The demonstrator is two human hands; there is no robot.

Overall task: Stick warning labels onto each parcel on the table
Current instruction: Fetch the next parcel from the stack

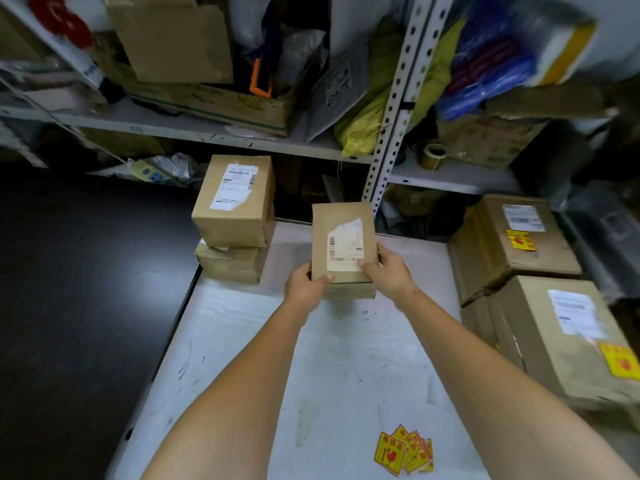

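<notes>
Parcel [343, 244] was clamped between both hands above the counter [242, 341], the left hand [306, 284] on its near left corner and the right hand [389, 275] on its right edge. It showed a shipping slip only, no yellow sticker. Judged step: positioning an unlabelled parcel. The next move called for setting it down and freeing 1 hand for the warning labels [403, 450], which lay nearer the person than the right hand.

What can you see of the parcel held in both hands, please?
The parcel is a brown cardboard box over the white table. A white shipping label with barcodes, torn along its top, sits on its upper face; no yellow warning label shows. The left hand grips its near-left corner, the right hand its near-right.
</notes>
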